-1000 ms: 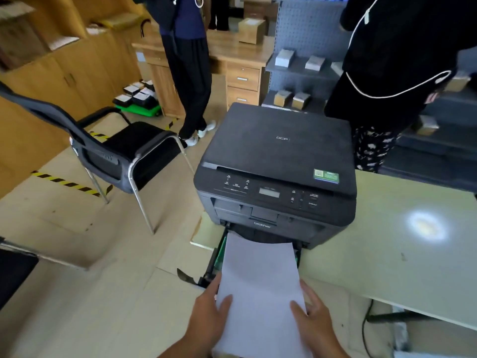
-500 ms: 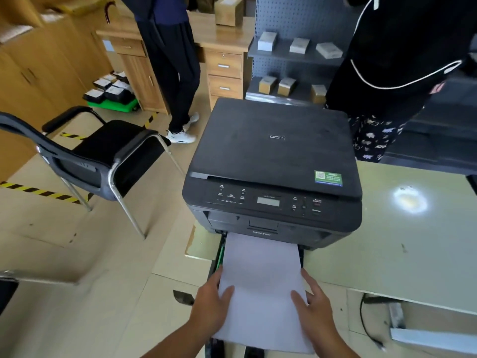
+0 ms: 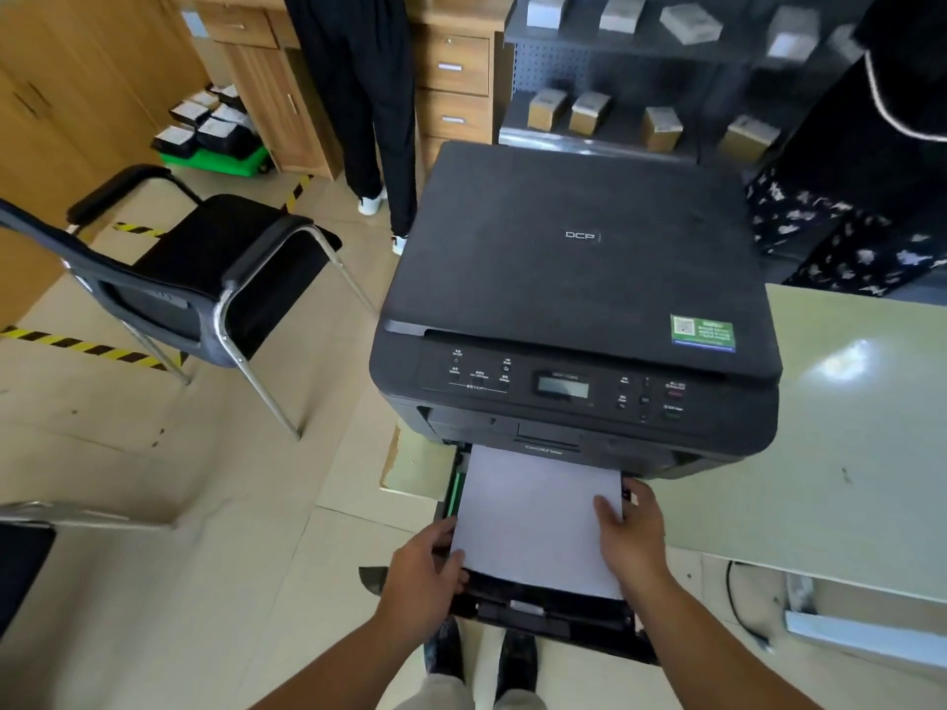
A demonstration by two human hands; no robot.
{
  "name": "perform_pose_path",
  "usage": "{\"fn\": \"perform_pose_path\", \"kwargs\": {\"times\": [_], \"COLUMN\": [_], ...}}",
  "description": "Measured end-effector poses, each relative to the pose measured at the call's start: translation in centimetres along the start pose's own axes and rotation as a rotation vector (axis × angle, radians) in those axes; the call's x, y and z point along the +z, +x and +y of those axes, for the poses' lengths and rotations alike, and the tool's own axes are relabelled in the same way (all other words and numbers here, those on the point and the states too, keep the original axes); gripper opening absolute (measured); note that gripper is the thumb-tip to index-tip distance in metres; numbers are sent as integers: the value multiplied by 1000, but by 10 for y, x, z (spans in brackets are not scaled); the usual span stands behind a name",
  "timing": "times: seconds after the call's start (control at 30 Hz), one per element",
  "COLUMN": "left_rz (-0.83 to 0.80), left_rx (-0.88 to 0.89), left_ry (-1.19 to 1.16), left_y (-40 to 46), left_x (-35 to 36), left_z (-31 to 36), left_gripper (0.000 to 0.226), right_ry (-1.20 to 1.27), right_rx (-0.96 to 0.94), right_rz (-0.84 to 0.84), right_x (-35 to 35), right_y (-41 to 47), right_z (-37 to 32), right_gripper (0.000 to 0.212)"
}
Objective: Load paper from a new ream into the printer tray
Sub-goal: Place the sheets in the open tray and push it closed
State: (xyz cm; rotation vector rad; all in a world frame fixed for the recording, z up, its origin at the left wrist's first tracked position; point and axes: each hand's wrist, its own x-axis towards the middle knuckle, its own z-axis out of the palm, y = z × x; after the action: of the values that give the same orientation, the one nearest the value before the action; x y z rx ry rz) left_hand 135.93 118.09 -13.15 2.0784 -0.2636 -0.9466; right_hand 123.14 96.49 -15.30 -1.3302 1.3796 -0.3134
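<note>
A black printer (image 3: pixel 574 279) sits on the left end of a pale green table (image 3: pixel 845 443). Its black paper tray (image 3: pixel 553 614) is pulled out toward me below the front panel. A stack of white paper (image 3: pixel 533 520) lies in the tray, its far end under the printer. My left hand (image 3: pixel 423 576) grips the stack's near left edge, thumb on top. My right hand (image 3: pixel 633 538) rests on the right edge, fingers flat on the top sheet.
A black office chair (image 3: pixel 205 279) stands on the floor to the left. Two people stand behind the printer, one at a wooden desk (image 3: pixel 451 69), one at the right by grey shelves (image 3: pixel 640 58) of small boxes. A cable (image 3: pixel 743 612) hangs under the table.
The paper stack has slid further into the tray under the printer. Both hands moved forward with it, and the tray's front lip now shows.
</note>
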Motion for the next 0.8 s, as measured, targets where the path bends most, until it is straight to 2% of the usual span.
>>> {"fn": "perform_pose_path", "kwargs": {"times": [0.13,0.23,0.3,0.4,0.47,0.53,0.63,0.67,0.8], "left_rz": [1,54,122,188,239,262,220,210,203], "left_rx": [-11,-30,10,69,112,170,175,172,169], "left_ry": [10,62,151,307,350,420,513,523,498], "left_y": [-2,-1,-1,4,10,18,25,26,28], "left_x": [-1,-2,-3,-3,-4,-3,0,1,4], "left_z": [4,4,8,20,24,21,15,15,11], "left_gripper": [35,15,21,17,9,12,20,20,23], "right_ry": [-143,-162,-175,-241,-315,-402,-499,-507,-520], "right_rx": [-12,-41,-68,-207,-306,-279,-182,-167,-126], "right_rz": [60,92,101,168,236,255,224,221,224], "right_x": [14,21,21,11,-2,-14,-22,-22,-21], "right_y": [12,8,4,-5,-13,-22,-31,-32,-29], "right_z": [2,7,6,0,4,17,30,31,29], "right_gripper": [37,41,37,29,37,40,11,7,10]}}
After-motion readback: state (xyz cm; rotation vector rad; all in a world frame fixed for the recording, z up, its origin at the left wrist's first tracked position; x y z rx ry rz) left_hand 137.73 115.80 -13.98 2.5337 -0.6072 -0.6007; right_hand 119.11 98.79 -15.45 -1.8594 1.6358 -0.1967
